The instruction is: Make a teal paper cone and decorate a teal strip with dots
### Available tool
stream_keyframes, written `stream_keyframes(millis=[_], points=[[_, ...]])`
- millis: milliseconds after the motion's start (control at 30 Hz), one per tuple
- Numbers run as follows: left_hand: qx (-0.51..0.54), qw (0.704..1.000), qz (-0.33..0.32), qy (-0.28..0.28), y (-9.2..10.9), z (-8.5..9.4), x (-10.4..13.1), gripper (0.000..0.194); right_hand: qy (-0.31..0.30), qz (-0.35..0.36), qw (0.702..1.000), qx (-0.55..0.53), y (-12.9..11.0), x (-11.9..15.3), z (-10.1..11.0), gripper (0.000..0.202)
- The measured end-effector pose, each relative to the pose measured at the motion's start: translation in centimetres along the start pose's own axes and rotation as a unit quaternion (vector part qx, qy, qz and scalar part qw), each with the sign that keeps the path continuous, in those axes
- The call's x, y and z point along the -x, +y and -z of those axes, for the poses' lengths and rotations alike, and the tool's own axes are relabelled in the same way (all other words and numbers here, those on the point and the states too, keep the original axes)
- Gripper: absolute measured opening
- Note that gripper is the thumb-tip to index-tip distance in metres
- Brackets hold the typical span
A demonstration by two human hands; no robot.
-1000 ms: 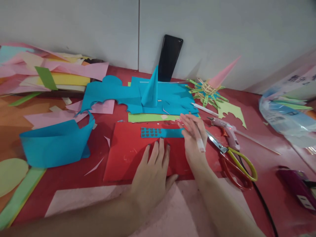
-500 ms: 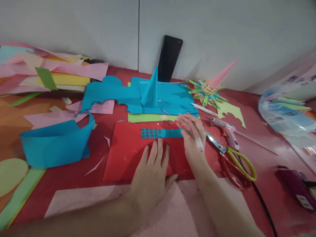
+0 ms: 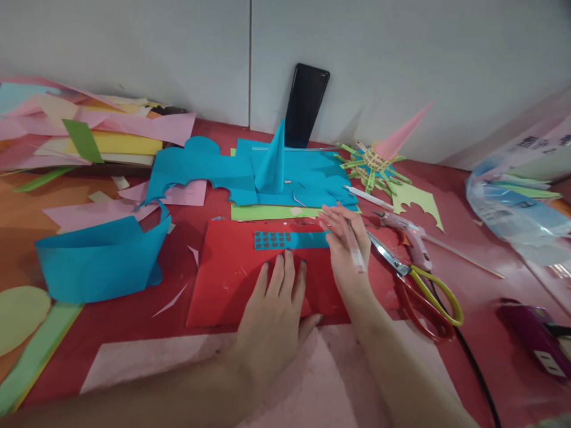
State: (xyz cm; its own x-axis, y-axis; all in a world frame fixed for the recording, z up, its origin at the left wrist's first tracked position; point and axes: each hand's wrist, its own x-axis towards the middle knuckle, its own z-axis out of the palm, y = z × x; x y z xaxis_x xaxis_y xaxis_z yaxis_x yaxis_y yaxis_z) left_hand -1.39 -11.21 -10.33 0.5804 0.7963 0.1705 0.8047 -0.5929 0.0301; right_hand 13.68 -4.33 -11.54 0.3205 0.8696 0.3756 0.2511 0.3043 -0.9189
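A narrow blue strip with rows of dark marks on its left part lies on a red sheet. My left hand rests flat on the sheet, fingers spread, the tips at the strip's lower edge. At the strip's right end is my right hand, its fingers curled round a pale, translucent pen. The pen's tip is too blurred to make out. Scissors with red and yellow handles lie just right of that hand.
A blue paper cone stands on blue sheets behind. A phone leans on the wall. A glue gun and purple box lie right. A blue paper band and paper scraps are at left.
The pen has tilted slightly within my right hand, its rear end shifting a little left and up. My left hand has not visibly moved.
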Motion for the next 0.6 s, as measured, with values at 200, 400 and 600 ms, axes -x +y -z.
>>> stream_keyframes(millis=[200,400,600], points=[[-0.014,1.000,0.000,0.003,0.0,0.2,0.0,0.061,-0.005,0.010,1.000,0.015,0.1,-0.1,0.0,0.039],[-0.015,1.000,-0.002,0.001,-0.1,0.1,-0.2,0.060,-0.004,0.065,0.977,0.201,-1.9,0.4,-0.3,0.035],[-0.015,1.000,-0.009,0.001,-0.2,0.3,-0.1,0.058,-0.123,0.073,0.961,0.237,-3.1,0.8,-1.1,0.022]])
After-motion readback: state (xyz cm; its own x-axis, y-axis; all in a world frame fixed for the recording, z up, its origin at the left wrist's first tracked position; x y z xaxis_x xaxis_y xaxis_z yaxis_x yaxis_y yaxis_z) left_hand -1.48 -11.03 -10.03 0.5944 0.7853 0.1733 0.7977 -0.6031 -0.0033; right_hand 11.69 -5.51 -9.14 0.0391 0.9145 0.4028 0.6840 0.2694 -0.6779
